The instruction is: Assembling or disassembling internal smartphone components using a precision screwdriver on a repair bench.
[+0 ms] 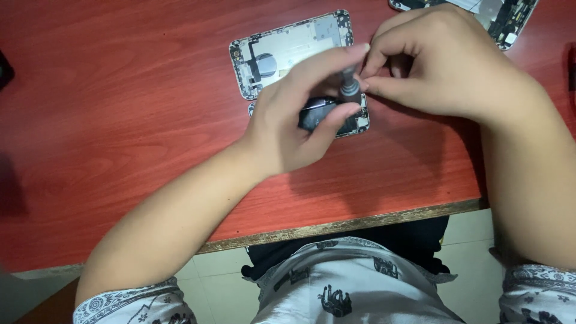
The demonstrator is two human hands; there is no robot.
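My left hand (pixel 294 129) grips the small screwdriver (pixel 350 87) upright above the opened phone (pixel 354 123) on the desk (pixel 120 120), while my right hand (pixel 438 63) pinches its top, steadying it.

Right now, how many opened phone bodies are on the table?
3: one shell above the hands, one under the left hand, one at the top edge. More may lie outside view.

Left hand (pixel 294 129) hides most of, seemingly, a phone (pixel 354 120).
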